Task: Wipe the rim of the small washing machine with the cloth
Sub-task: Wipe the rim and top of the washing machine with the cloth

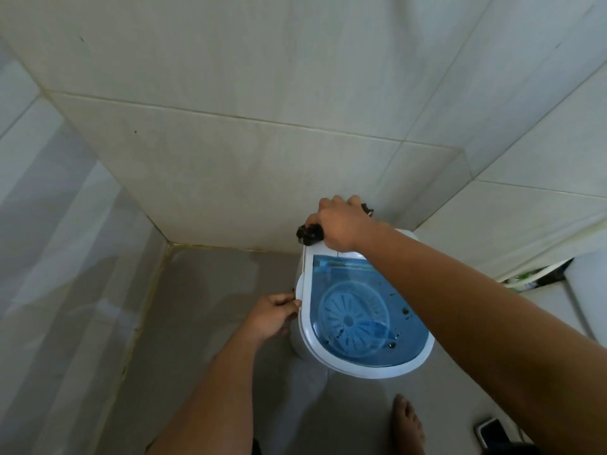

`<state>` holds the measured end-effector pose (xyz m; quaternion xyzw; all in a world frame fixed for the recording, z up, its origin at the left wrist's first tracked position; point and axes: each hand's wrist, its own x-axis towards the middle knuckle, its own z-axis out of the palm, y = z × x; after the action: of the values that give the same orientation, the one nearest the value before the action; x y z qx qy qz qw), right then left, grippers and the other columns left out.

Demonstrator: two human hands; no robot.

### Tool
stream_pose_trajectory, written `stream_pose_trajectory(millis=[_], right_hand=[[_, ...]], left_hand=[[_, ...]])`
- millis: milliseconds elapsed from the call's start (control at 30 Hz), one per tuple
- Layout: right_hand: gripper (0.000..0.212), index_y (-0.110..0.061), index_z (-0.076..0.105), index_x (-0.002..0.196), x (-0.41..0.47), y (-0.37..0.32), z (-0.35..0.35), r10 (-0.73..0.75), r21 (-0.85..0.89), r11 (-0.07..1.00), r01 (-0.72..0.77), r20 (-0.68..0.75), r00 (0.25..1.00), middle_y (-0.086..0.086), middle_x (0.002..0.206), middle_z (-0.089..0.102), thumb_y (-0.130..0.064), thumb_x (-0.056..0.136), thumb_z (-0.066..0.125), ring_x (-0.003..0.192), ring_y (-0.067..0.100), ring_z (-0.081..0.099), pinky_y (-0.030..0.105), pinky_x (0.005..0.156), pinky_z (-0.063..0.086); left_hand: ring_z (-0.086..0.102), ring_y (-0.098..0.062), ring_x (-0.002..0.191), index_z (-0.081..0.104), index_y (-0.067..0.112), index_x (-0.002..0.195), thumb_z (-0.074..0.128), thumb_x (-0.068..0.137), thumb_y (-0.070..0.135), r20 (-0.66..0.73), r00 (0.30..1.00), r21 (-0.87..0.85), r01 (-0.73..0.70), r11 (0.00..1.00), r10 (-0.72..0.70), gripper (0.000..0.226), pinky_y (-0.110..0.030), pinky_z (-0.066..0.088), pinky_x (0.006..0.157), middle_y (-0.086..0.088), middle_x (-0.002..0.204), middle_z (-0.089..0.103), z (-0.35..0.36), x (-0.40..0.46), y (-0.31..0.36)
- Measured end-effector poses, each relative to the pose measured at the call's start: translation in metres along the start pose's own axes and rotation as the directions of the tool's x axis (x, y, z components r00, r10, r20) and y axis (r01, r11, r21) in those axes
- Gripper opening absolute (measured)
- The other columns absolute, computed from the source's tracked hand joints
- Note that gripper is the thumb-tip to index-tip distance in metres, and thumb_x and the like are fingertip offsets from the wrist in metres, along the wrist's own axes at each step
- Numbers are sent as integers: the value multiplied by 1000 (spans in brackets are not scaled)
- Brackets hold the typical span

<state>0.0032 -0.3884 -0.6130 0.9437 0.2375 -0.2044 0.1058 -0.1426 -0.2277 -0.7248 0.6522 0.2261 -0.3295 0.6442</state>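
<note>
Nearest, the left hand (274,315) pinches the left edge of the small washing machine (361,310), steadying it on the floor. Farther off, the right hand (338,224) clenches the dark cloth (308,234) on the back rim, by the wall; the unwiped rim curves toward the person.

Single head-worn wide-angle view, looking steeply down from above at close range onto washing machine (358,310) in tiled corner.
</note>
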Motion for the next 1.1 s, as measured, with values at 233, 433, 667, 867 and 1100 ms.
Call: stream_pose_trajectory(millis=[233, 433, 667, 867, 1100], right_hand=[[55, -44, 65, 123, -41, -24, 18, -215, 155, 970, 188, 182, 960, -5, 114, 61, -10, 81, 54, 113, 25, 52, 51, 96, 34], [51, -43, 56, 134, 7, 19, 9, 198, 320, 938, -134, -177, 964, 5, 126, 55, -17, 90, 55, 119, 32, 51, 49, 97, 37], [45, -39, 63, 126, -3, -43, 41, -72, 90, 992, 85, -144, 987, 4, 125, 52, -21, 85, 62, 120, 30, 43, 49, 99, 28], [49, -35, 61, 125, -101, -60, 109, -108, 348, 914, 208, -286, 952, -2, 120, 54, -22, 78, 57, 109, 27, 48, 41, 91, 28], [51, -41, 62, 126, -111, -18, 71, -67, 595, 790, 149, -157, 985, -3, 114, 61, -12, 85, 51, 111, 24, 56, 50, 98, 44]], left_hand=[[70, -10, 97, 72, 29, 96, 67, 95, 24, 1, 1000, -26, 15, 1000, -15, 7, -30, 55, 73, 7, 96, 76, 3, -3, 2], [70, -6, 91, 71, 24, 113, 65, 96, 24, -26, 1000, 13, 9, 1000, -9, 19, -22, 53, 59, 5, 102, 76, 4, -8, 5], [72, -15, 99, 74, 22, 110, 70, 91, 33, -62, 997, 15, 41, 999, -40, 22, -27, 54, 68, -2, 106, 78, 1, -6, -2], [65, -22, 95, 69, 20, 104, 66, 94, 16, -117, 991, -38, 55, 998, -59, 12, -28, 51, 69, -14, 113, 71, -6, -11, -13], [68, -25, 101, 69, 12, 114, 63, 97, 25, -170, 985, -33, 21, 999, -26, 22, -41, 54, 87, -11, 113, 73, -5, -13, -7]])
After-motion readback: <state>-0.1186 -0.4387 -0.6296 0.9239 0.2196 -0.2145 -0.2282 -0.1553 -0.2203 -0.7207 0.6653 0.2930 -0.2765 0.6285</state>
